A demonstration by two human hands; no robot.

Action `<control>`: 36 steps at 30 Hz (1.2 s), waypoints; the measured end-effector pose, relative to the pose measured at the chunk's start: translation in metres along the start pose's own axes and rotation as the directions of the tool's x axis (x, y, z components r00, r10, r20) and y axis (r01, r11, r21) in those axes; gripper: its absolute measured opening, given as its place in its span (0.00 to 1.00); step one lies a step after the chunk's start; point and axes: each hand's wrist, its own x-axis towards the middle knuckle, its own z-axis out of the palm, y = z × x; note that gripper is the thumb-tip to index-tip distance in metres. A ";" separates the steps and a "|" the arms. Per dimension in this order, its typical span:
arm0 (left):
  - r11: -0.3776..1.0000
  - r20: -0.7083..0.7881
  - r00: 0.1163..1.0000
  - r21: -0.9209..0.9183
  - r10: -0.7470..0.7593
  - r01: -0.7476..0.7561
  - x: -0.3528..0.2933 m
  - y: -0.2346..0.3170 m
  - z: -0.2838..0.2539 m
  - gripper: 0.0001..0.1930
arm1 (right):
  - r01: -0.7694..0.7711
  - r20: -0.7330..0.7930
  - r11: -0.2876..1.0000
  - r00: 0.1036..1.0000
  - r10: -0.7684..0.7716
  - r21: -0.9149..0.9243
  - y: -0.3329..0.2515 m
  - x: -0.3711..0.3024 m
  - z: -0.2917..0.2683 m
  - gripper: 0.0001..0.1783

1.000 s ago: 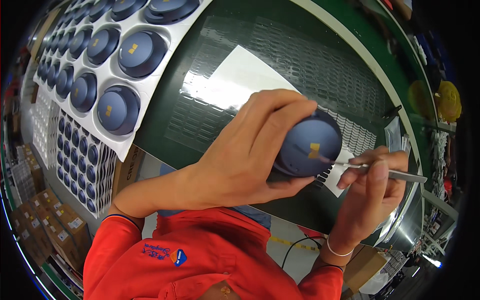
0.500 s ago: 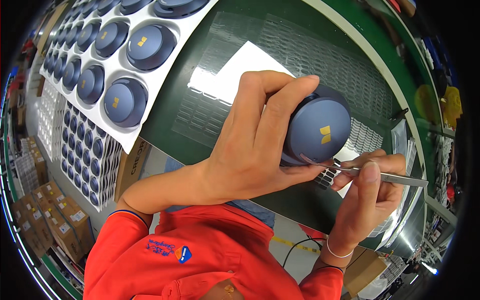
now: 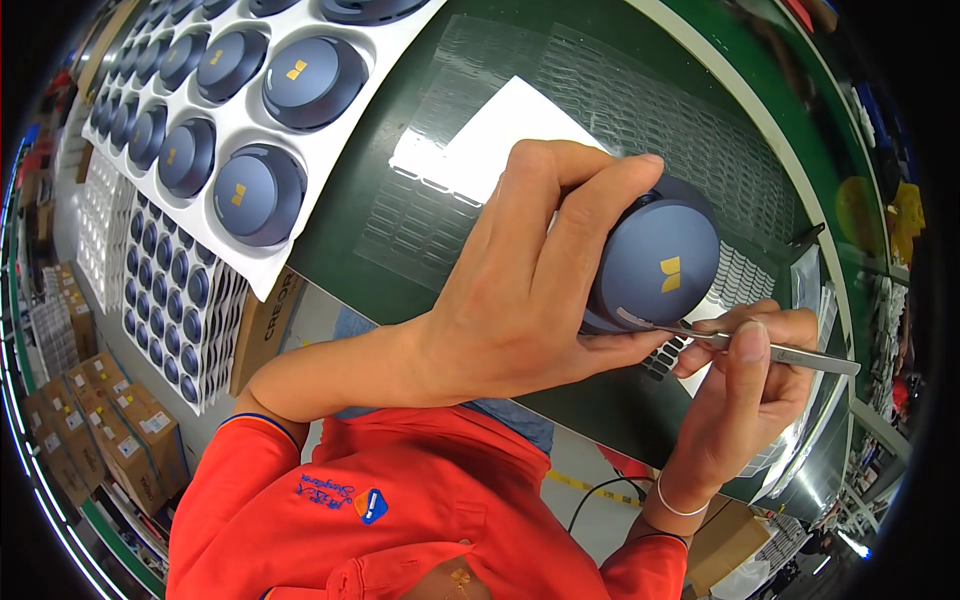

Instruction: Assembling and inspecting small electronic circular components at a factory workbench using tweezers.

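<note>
Left hand in wide grip around 1 blue earcup, right hand tight on silver tweezers.

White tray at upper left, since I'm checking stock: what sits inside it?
Rounded dark blue pieces sit in the white tray's recesses; whatever lies beneath them is covered.

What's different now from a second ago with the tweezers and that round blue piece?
The tweezers' tips moved from over the blue piece's face, close to the yellow emblem, to its lower edge, nearer the wearer, where a small pale strip now shows. The left hand still grips the piece, and the right hand still holds the tweezers; neither let go.
</note>
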 end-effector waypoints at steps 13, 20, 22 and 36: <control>1.000 0.038 0.999 0.023 -0.006 0.005 0.000 0.000 -0.005 0.46 | 0.118 0.004 0.987 0.993 -0.118 -0.108 -0.001 -0.007 0.004 0.09; 1.000 0.010 1.000 0.002 -0.014 0.014 0.001 0.000 -0.001 0.44 | 0.620 0.452 0.751 0.750 -0.482 -0.228 0.000 -0.009 -0.028 0.22; 1.000 0.007 1.000 0.018 -0.018 0.018 0.001 0.000 -0.003 0.44 | 0.625 0.473 0.746 0.742 -0.476 -0.229 -0.002 -0.010 -0.027 0.22; 1.000 -0.020 1.000 0.011 -0.014 0.014 -0.001 -0.003 -0.003 0.43 | 0.644 0.387 0.719 0.752 -0.533 -0.260 0.007 -0.012 -0.012 0.13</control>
